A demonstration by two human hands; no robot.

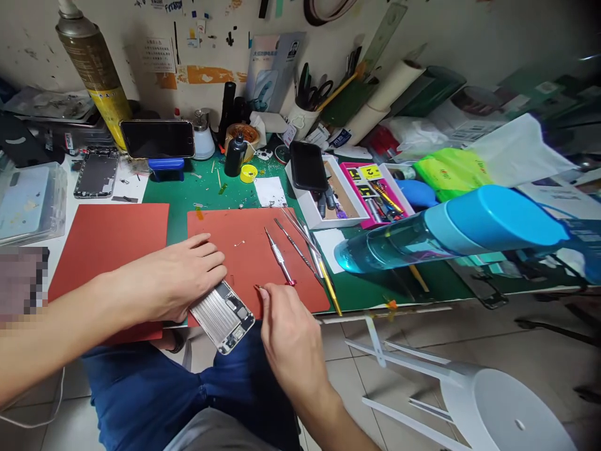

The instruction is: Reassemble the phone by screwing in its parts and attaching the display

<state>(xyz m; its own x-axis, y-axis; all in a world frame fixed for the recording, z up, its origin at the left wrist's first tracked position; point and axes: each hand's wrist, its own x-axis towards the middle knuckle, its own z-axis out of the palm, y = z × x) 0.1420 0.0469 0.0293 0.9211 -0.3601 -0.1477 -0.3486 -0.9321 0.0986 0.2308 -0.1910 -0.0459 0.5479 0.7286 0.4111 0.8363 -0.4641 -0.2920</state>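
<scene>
My left hand (181, 275) lies palm down on the near edge of a red mat (253, 250), its fingers closed over the top of an opened phone chassis (224, 316) whose silver inside faces up and which juts out past the table edge. My right hand (286, 335) is beside the chassis with finger and thumb pinched on a tiny part (258, 287) that I cannot make out. A red-tipped screwdriver (280, 257) and tweezers (295, 245) lie on the mat just beyond the right hand. A small screw (239, 243) rests on the mat.
A second red mat (107, 247) lies to the left on a green cutting mat (206, 185). A phone (157, 138) stands on a blue holder; another chassis (96, 173) lies at the back left. White trays (328, 194) of tools, a blue bottle (451, 235) lying on its side and a white stool (493, 407) are on the right.
</scene>
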